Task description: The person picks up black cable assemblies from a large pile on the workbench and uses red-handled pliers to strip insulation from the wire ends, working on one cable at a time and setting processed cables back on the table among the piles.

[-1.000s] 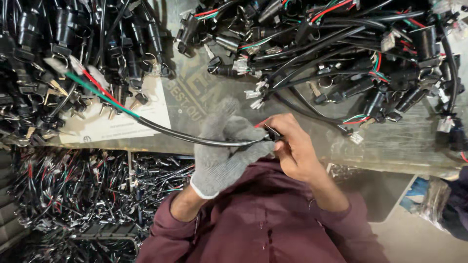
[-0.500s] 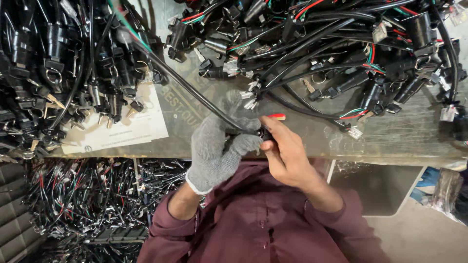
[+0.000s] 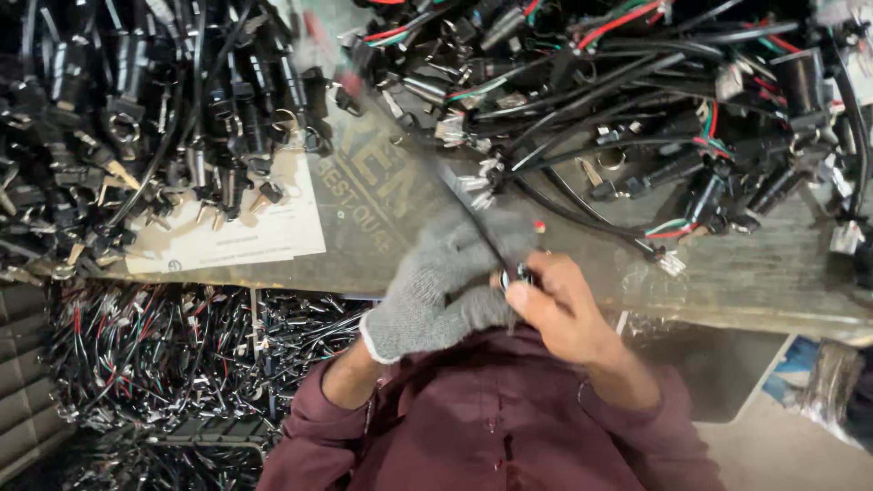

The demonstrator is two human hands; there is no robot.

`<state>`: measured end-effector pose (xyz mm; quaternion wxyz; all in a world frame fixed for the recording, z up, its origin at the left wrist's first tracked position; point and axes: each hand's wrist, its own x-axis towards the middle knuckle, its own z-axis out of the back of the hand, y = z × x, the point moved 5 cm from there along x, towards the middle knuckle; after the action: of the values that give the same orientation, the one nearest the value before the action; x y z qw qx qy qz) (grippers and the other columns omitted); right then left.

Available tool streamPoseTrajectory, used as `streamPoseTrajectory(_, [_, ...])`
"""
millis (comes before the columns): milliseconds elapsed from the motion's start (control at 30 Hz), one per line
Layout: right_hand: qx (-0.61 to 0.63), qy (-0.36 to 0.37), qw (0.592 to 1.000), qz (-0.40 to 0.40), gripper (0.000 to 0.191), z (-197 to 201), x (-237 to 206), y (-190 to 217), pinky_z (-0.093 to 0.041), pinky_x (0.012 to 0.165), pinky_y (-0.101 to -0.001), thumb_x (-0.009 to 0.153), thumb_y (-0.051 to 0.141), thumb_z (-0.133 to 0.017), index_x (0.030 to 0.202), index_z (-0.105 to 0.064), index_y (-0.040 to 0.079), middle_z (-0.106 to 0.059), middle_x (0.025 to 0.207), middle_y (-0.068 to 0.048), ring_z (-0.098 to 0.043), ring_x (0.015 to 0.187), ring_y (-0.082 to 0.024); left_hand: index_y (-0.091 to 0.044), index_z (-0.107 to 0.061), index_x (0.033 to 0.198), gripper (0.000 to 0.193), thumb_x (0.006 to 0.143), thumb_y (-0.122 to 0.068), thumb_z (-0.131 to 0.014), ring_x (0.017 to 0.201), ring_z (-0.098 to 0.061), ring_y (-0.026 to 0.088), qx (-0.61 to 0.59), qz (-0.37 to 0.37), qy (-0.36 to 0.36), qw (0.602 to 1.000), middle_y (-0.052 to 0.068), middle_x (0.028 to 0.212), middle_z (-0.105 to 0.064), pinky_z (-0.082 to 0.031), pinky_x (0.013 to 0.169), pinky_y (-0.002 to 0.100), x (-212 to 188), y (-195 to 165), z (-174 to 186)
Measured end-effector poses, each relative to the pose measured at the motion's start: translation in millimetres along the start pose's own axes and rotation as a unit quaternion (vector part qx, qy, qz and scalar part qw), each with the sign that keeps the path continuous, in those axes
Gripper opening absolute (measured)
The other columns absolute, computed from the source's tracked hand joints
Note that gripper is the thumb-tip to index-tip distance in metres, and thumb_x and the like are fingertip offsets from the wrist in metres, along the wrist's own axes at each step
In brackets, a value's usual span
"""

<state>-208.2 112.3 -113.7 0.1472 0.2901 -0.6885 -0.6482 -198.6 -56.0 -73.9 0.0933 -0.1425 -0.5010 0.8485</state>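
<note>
My left hand, in a grey knit glove, grips a black cable close to my chest. My bare right hand pinches the small round metal-and-black end piece of that same cable, right against the gloved fingers. The cable runs up and to the left over the cardboard-covered table, blurred by motion. A short red wire tip shows just above my hands.
A heap of black plugs and cables lies at the left of the table, another heap with red, green and white wires at the right. A white paper sheet lies under the left heap. Below the table edge sits a bin of wire harnesses.
The cable swung from lying leftward to pointing up and away from me. Both hands stayed together near the table's edge and shifted slightly right.
</note>
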Motion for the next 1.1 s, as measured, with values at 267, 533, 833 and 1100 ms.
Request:
streamPoseTrajectory(267, [-0.012, 0.175, 0.984, -0.015, 0.042, 6, 20, 1, -0.054, 0.078, -0.0287, 0.101, 0.033, -0.059, 0.123, -0.069, -0.001, -0.071, 0.097, -0.001, -0.06, 0.086, -0.011, -0.011, -0.075, 0.106, 0.018, 0.093, -0.024, -0.078, 0.124, -0.063, 0.032, -0.084, -0.171, -0.043, 0.981, 0.004, 0.115, -0.072, -0.045, 0.113, 0.043, 0, -16, 21])
streamPoseTrajectory(533, [0.264, 0.195, 0.94, -0.095, 0.075, -5, -15, -78, -0.045, 0.111, -0.0386, 0.097, 0.024, -0.071, 0.158, -0.035, -0.003, -0.053, 0.147, -0.013, -0.052, 0.131, -0.02, -0.01, -0.071, 0.104, 0.011, 0.095, -0.014, -0.075, 0.124, -0.06, 0.028, -0.264, -0.174, -0.065, 0.947, 0.003, 0.113, -0.073, -0.044, 0.111, 0.042, -6, -20, 13])
streamPoseTrajectory(833, [-0.228, -0.115, 0.955, 0.15, 0.046, -4, 15, -27, -0.044, 0.101, -0.0368, 0.107, 0.034, -0.061, 0.131, -0.043, 0.0, -0.047, 0.13, -0.016, -0.049, 0.111, -0.028, 0.001, -0.056, 0.138, 0.041, 0.097, -0.006, -0.061, 0.108, -0.057, 0.022, -0.295, -0.01, -0.126, 0.947, 0.013, 0.12, -0.06, -0.049, 0.093, 0.034, -9, 21, 2])
streamPoseTrajectory(1100, [-0.636, -0.049, 0.741, 0.212, 0.07, -15, 35, 22, -0.038, 0.096, -0.049, 0.078, 0.059, -0.079, 0.125, -0.062, 0.01, -0.059, 0.111, -0.013, -0.056, 0.104, -0.034, 0.001, -0.055, 0.134, 0.026, 0.109, -0.005, -0.053, 0.093, -0.056, 0.019, -0.186, -0.008, -0.288, 0.939, 0.014, 0.111, -0.062, -0.047, 0.086, 0.031, -43, 54, 7])
